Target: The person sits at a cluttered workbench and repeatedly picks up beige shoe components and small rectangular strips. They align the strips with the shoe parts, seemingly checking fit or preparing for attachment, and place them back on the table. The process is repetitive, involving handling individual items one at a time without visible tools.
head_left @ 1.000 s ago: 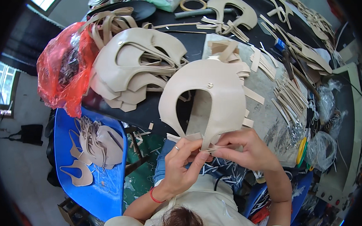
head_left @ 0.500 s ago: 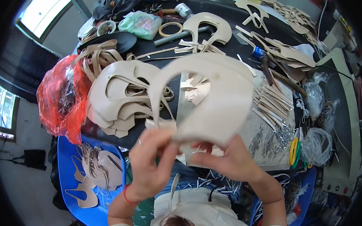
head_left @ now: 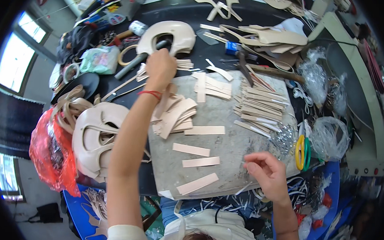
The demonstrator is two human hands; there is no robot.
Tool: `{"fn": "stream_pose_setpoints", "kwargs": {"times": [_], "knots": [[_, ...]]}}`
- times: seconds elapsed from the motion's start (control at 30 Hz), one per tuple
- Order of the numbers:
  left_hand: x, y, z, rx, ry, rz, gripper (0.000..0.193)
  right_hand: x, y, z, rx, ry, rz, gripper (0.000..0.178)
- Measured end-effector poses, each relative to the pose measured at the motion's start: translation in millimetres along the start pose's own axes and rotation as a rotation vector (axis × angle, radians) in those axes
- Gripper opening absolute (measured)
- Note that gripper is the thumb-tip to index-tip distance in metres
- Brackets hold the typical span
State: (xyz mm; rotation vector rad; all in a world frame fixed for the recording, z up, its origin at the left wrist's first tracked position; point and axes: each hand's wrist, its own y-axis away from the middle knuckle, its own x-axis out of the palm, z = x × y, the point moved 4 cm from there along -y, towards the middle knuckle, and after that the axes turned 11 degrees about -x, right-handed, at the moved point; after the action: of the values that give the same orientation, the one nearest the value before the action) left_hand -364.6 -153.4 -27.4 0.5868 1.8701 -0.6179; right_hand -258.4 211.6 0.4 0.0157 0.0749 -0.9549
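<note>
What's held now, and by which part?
Left hand at the near edge of the curved beige piece; grip can't be told. Right hand: nothing visibly held.

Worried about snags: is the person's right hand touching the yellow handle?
Apart: the head view shows gray board between the right hand and the yellow handle.

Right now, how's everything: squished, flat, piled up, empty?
Left hand: over pale curved panel, grip hidden
Right hand: empty, fingers loosely curled
Nearest strips: lying flat, spaced out
Strip heap: piled, overlapping
Red plastic bag: crumpled, bulging
Hammer: lying down
</note>
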Motion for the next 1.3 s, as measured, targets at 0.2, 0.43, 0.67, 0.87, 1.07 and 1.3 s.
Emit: {"fn": "stream_pose_setpoints", "kwargs": {"times": [0.2, 0.43, 0.67, 0.87, 1.07, 1.3], "knots": [[-78, 59, -7, 0.432, 0.296, -0.222, 0.029, -36, -51, -1, -0.475, 0.749, -0.020, 0.016], [-94, 282, 26, 0.605, 0.409, 0.257, 0.034, -27, -60, -23, -0.468, 1.002, 0.016, 0.017], [-77, 295, 46, 0.653, 0.316, 0.218, 0.034, -12, -49, -8, -0.697, 1.098, -0.062, 0.012], [-99, 296, 33, 0.292, 0.797, 0.382, 0.024, 50, -7, 15, -0.337, 0.283, 0.101, 0.010], [-69, 296, 25, -0.179, 1.299, 0.648, 0.015, 60, -12, 18, -0.436, 0.314, 0.185, 0.012], [-52, 287, 20, -0.296, 1.388, 0.694, 0.014, 60, -18, 29, -0.816, 0.640, 0.211, 0.020]]}}
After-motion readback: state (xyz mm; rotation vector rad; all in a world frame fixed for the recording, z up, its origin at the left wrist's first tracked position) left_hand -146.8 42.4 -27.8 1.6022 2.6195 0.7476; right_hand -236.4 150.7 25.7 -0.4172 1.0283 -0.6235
